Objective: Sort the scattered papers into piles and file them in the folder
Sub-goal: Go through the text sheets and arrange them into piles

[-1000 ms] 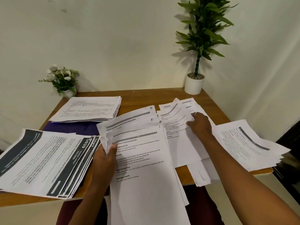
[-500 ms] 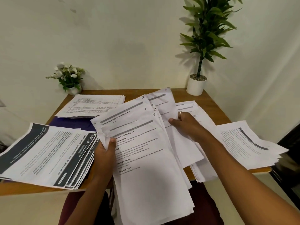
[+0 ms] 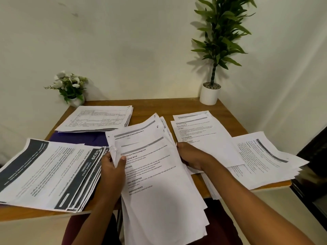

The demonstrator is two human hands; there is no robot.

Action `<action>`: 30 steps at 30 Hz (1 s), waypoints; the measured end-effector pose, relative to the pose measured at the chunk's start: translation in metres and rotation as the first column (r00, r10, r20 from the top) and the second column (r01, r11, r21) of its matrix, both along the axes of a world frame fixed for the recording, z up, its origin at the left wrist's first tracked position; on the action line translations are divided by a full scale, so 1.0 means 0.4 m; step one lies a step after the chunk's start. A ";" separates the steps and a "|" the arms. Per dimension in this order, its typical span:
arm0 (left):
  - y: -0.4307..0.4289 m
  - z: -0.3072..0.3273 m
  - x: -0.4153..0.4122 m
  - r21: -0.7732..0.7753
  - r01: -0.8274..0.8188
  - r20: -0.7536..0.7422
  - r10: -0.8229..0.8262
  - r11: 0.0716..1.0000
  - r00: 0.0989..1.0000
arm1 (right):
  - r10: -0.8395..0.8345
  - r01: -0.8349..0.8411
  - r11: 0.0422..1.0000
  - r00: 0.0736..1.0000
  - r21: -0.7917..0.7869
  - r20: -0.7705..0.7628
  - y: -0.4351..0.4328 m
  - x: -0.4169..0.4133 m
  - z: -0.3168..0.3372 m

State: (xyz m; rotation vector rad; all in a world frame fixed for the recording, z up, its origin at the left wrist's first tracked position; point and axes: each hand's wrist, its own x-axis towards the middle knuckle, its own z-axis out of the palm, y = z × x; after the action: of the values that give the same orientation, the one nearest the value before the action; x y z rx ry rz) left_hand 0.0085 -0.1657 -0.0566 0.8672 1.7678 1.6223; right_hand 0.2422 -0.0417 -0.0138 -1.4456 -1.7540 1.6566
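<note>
Paper is light and limp, and the sheaf held between the two hands shows it: the sheets are fanned out of line at their far corners, and the near end droops past the table edge toward the lap. The left hand grips the sheaf's left edge, thumb pressed on top and fingers curled underneath, where the paper is already creased and a little torn. The right hand lies against the opposite edge. Its fingers pass out of sight at the paper, so I cannot tell whether it pinches the sheets or only steadies them.

Smooth sheets like these will probably slide over one another, so a one-sided hold would likely let the lower pages fan out or drop. The safer hold looks like both long edges, about midway along, with the stack squared first by tapping its short end on the wood.

Outward of the left hand lies the dark-banded pile. Beyond that hand sit the purple folder and, on its far part, the ruled-form pile. Just past the right hand is a loose grey-headed pile, and further out a skewed pile overhangs the table's edge. That one, I judge, is the likeliest to slip.
</note>
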 end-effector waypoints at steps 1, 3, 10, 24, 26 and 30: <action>-0.001 0.002 0.002 0.005 0.005 -0.023 -0.005 1.000 1.000 | -0.007 0.007 1.000 1.000 -0.014 -0.021 0.002 0.006 0.002; -0.002 0.000 -0.002 -0.004 0.008 -0.081 -0.009 1.000 0.997 | -0.068 0.069 0.998 0.997 0.011 -0.039 0.012 0.021 0.014; 0.002 -0.018 0.002 -0.063 0.016 -0.128 -0.024 0.998 0.991 | -0.615 0.215 0.647 0.714 0.732 0.334 0.123 0.165 -0.018; 0.002 -0.019 0.003 -0.049 0.017 -0.131 -0.024 0.999 0.991 | -0.715 0.419 0.635 0.636 0.649 0.289 0.190 0.261 0.001; 0.004 -0.021 0.002 -0.049 0.015 -0.106 -0.020 0.999 0.994 | -0.679 0.483 0.653 0.714 0.583 0.170 0.185 0.261 0.012; 0.006 -0.023 -0.001 -0.023 0.011 -0.074 -0.013 1.000 0.997 | -0.527 0.357 0.765 0.826 0.536 0.201 0.166 0.215 0.018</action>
State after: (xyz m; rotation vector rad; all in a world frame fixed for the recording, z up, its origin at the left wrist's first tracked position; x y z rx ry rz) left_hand 0.0080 -0.1634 -0.0657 0.9372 1.8241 1.5782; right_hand 0.3283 0.0247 -0.0065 -1.7855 -1.6328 0.6837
